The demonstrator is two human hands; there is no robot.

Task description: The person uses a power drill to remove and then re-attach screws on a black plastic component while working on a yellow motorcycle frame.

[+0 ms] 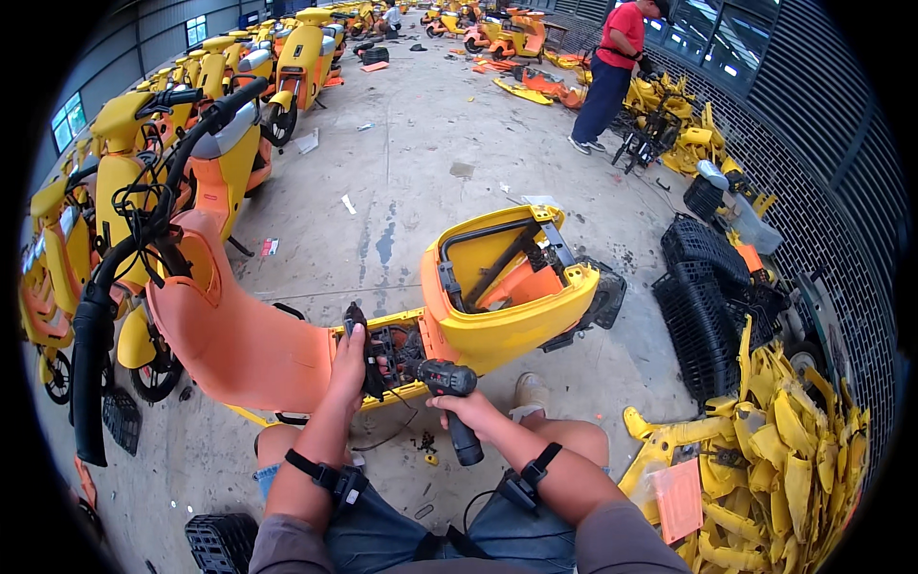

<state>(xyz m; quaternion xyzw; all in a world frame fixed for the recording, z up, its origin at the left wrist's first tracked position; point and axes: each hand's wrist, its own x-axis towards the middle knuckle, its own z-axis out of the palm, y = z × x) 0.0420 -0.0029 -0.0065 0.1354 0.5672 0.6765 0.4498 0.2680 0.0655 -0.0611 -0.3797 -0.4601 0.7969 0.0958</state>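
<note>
A yellow and orange electric scooter stands before me, with an orange front shield and a yellow rear body, open on top with a black frame tube across it. Between them lies an uncovered compartment with dark parts and wiring. My right hand grips a black cordless drill, its nose pointing left into this compartment. Closed around a narrow black part at the compartment's left edge is my left hand; the part's exact kind is unclear.
Scooter handlebars rise at the left, before rows of yellow scooters. Yellow panels are heaped at lower right, below stacked black baskets. A person in red stands at far right. Small debris lies near my feet.
</note>
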